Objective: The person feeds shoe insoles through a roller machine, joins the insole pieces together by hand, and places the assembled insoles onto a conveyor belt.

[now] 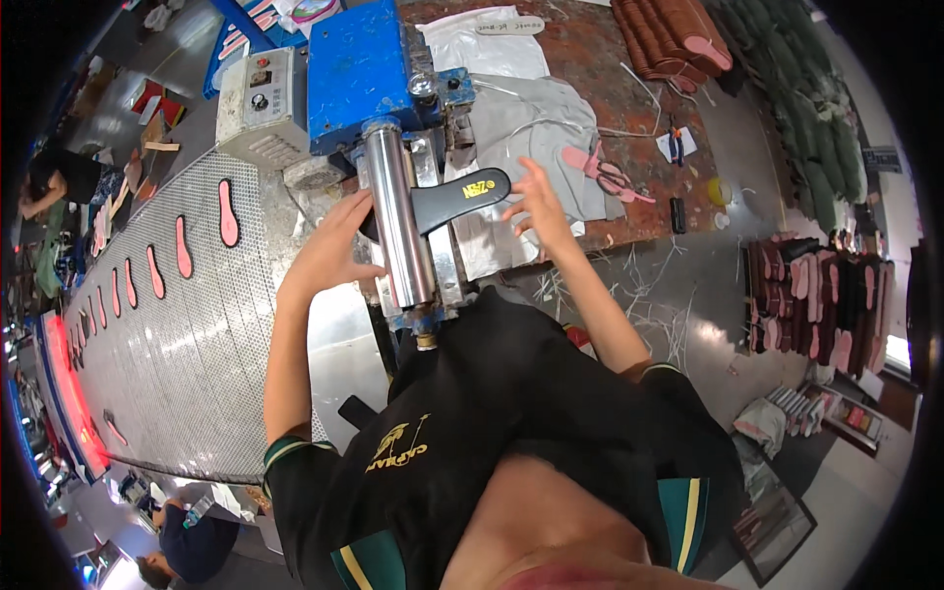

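A black insole with yellow print lies crosswise under a shiny steel roller. Its rounded end sticks out to the right, and a dark bit of it shows on the left side. My left hand is beside the roller's left side, fingers stretched and thumb apart, close to that dark bit; whether it touches the insole I cannot tell. Just off the insole's right end, my right hand has its fingers spread and holds nothing. The roller belongs to a blue machine in front of me.
Left of the machine, pink-and-black insoles lie on a mesh conveyor. A control box adjoins the machine. Scissors, pliers and grey cloth rest on the worn table. Stacked insoles stand at right. Other people work at far left.
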A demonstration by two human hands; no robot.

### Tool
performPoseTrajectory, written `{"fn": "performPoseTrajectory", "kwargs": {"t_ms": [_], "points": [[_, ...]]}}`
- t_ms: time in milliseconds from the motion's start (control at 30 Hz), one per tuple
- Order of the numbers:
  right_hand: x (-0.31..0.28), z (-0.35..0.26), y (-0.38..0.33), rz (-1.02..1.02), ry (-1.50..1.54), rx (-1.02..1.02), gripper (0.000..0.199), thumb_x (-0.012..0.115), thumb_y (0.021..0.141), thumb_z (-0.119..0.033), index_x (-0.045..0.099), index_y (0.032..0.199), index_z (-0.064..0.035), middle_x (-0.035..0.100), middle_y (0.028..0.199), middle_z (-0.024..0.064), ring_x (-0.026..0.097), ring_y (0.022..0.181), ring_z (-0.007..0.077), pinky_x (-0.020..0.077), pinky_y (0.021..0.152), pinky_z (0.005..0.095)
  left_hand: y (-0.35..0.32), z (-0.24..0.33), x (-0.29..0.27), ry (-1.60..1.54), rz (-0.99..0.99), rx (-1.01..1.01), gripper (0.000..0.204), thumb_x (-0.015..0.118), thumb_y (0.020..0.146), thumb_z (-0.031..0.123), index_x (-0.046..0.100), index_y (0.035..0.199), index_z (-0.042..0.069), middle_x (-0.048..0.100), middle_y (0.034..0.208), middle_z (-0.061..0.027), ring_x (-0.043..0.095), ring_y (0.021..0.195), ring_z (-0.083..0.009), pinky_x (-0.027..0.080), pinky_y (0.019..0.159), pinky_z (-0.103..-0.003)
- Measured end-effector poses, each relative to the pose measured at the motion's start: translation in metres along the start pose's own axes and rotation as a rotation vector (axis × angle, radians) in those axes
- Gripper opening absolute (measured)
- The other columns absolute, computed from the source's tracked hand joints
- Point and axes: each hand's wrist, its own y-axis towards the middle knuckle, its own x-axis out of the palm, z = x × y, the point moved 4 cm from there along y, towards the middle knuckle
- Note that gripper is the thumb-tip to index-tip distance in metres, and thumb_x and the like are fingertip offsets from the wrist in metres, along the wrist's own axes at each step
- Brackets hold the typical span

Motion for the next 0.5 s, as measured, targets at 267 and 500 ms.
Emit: {"fn": "performPoseTrajectory", "kwargs": {"t_ms": [267, 500], "points": [[-0.017, 0.067, -0.038, 0.306, 0.002, 0.046, 0.037, 0.051, 0.099, -0.032, 0.051, 0.124, -0.0044, 0.065, 0.089, 0.0090, 0.060, 0.065, 0.0106, 0.0444, 0.050, 0.0223, -0.022, -0.036, -0.020, 0.131, 0.047, 0.053, 0.086, 0.083, 0.059, 0.017, 0.046, 0.136, 0.006, 0.046, 0.137, -0.0131, 0.044, 0.124, -0.0345, 0.041, 0.104, -0.041], [-0.026, 0.163, -0.066, 0.408, -0.167, 0.097, 0.026, 0.052, 0.098, -0.022, 0.063, 0.086, -0.0012, 0.058, 0.063, 0.0015, 0.050, 0.051, 0.0067, 0.0380, 0.046, 0.0216, -0.059, -0.091, -0.027, 0.102, 0.062, 0.008, 0.087, 0.080, 0.058, 0.006, 0.044, 0.138, 0.010, 0.047, 0.135, -0.0128, 0.045, 0.122, -0.0349, 0.041, 0.103, -0.042]]}}
